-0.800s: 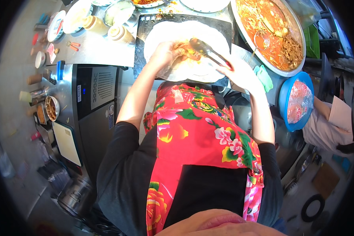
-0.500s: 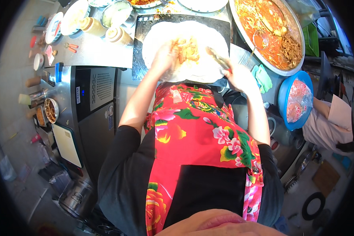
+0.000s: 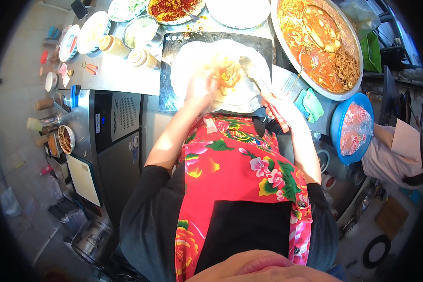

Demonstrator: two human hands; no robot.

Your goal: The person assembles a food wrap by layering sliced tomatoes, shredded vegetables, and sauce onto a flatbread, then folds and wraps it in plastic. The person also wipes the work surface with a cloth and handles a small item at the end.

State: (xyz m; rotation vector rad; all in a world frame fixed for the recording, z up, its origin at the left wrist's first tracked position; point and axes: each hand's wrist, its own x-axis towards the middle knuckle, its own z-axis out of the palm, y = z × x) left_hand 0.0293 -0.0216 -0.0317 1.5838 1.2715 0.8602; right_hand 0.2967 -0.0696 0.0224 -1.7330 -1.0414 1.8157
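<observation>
A round pale flatbread (image 3: 192, 63) lies spread on a dark griddle (image 3: 169, 51) in front of me. On it sits a small heap of orange filling (image 3: 230, 73). My left hand (image 3: 201, 91) rests on the near edge of the flatbread, fingers bent against the filling. My right hand (image 3: 279, 108) grips metal tongs (image 3: 258, 80) with a red handle, their tips over the flatbread beside the filling. My flowered red apron fills the middle of the view.
A big round pan of red stew with noodles (image 3: 322, 44) and a ladle stands at the right. Below it are a green cloth (image 3: 310, 104) and a blue basin (image 3: 350, 127) with bagged food. Bowls of toppings (image 3: 174, 8) and squeeze bottles (image 3: 113, 44) line the far left counter.
The tongs have swung from lying across the filling to the right side of the flatbread. My left hand has stayed on the near edge by the filling.
</observation>
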